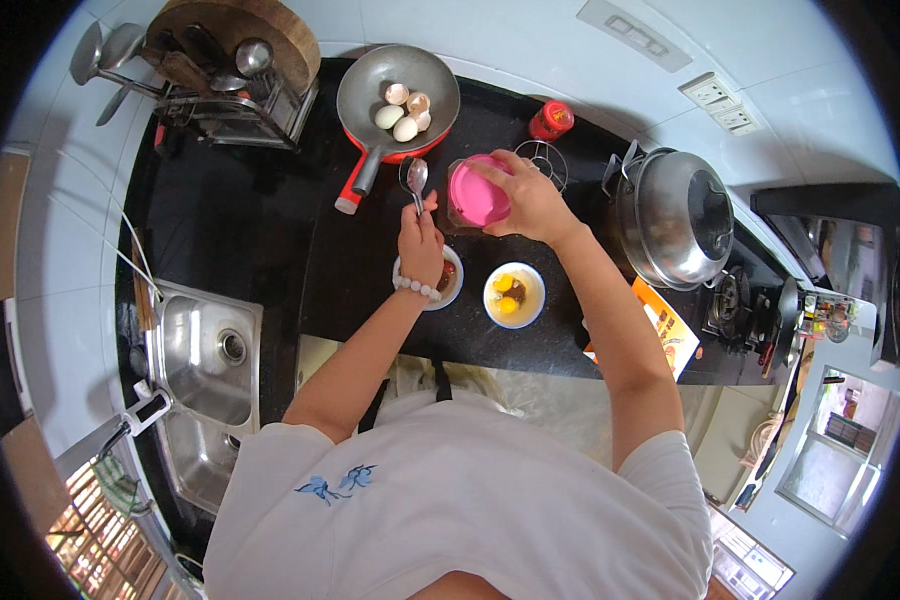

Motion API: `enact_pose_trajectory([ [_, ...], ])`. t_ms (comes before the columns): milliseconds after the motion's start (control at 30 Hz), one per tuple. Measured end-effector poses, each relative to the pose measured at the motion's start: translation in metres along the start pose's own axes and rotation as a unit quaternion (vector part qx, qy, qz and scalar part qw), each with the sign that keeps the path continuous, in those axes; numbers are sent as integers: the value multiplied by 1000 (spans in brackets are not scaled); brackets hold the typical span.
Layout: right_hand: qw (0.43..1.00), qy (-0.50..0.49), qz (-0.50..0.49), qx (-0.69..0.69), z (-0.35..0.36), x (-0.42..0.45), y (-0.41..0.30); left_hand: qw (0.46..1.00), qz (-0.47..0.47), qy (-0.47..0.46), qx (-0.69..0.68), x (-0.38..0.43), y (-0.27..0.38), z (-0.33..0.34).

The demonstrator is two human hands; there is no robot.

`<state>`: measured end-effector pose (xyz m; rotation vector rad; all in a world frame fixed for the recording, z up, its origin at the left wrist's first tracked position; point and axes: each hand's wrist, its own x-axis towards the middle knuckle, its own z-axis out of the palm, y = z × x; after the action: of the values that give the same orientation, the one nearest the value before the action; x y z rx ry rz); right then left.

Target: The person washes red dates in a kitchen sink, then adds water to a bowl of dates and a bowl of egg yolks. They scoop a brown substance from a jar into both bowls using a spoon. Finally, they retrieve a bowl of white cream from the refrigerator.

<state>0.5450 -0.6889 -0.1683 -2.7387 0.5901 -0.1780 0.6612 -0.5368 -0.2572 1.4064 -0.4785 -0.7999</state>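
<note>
My left hand [420,251] grips a metal spoon [417,177], its bowl pointing away from me. My right hand [521,191] is closed around a round pink plastic lid [480,192], which covers much of a clear container [456,214]; whether the lid is fastened cannot be told. Below my left hand, partly hidden by it, a white bowl [457,289] holds something red and brown. To its right, a blue-rimmed white bowl [541,296] contains two egg yolks [506,293] and a dark brown seasoning. A grey frying pan [356,82] holds several eggs or eggshells [405,129].
A red-lidded jar [551,120] and a wire rack [555,161] stand near the wall. At right are a lidded steel pot [675,217], an orange-and-white packet [675,334] and a gas burner [727,300]. A steel sink [206,360] and utensil rack [232,127] are at left.
</note>
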Motion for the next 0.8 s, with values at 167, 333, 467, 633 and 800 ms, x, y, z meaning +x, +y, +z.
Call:
enact_pose_trajectory([
  [167,998,44,42,8,12,-2,-9,1000,-4,20,-1,-19,-18,12],
  [333,987,115,112,-16,30,-3,-22,998,9,52,-44,-22,-14,22],
  [467,985,138,98,-18,31,-5,-15,999,22,40,-14,-21,-23,22],
  [633,985,145,93,-12,31,-4,-13,996,52,13,73,-15,-20,11],
  [800,988,121,98,-6,29,10,0,992,66,-17,102,-7,-3,-17],
])
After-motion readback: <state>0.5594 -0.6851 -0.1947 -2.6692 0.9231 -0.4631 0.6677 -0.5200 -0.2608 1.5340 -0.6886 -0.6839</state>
